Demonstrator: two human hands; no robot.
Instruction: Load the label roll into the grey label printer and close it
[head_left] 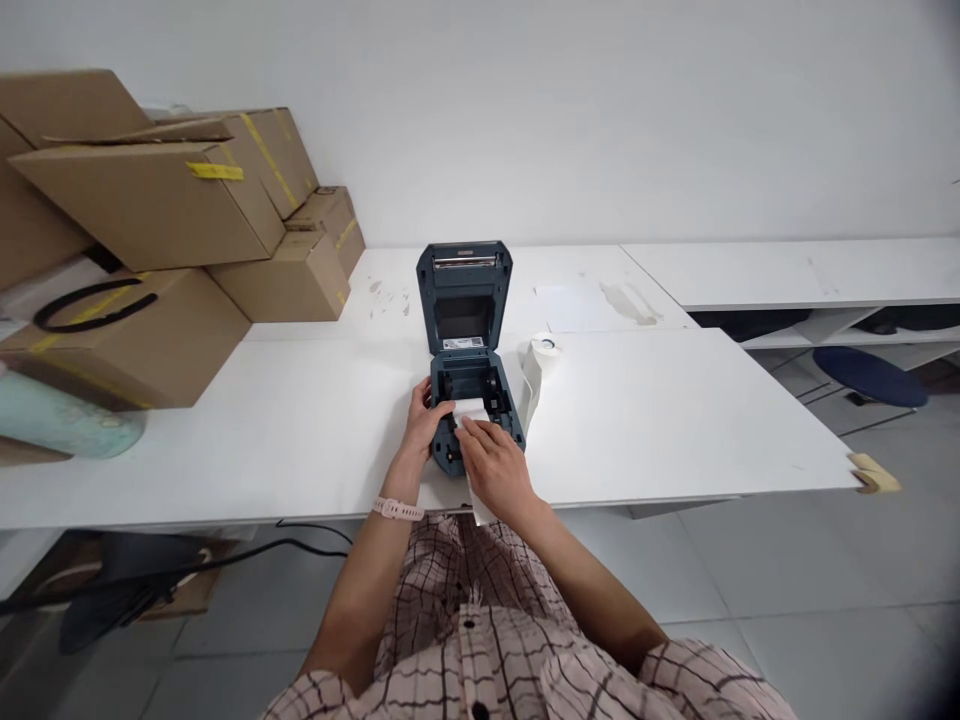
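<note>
A dark label printer (441, 368) stands on the white table with its lid raised and tipped back. Inside its bay lies a small white paper roll (471, 407), and a strip of paper (480, 510) hangs from it over the table's front edge. My left hand (421, 425) wraps the printer's left side, its thumb reaching in to the roll. Over the front of the bay, my right hand (495, 465) has its fingers bent onto the paper, partly hiding it. Just right of the printer sits another white roll (546, 347) with a loose strip trailing down.
Cardboard boxes (187, 205) are stacked at the left, with a black cable loop (94, 300) on one. A mint-green cylinder (71, 415) lies before them. Tan padding (874, 473) covers the table's right corner. A blue stool (870, 375) stands beyond, and cables hang below the table.
</note>
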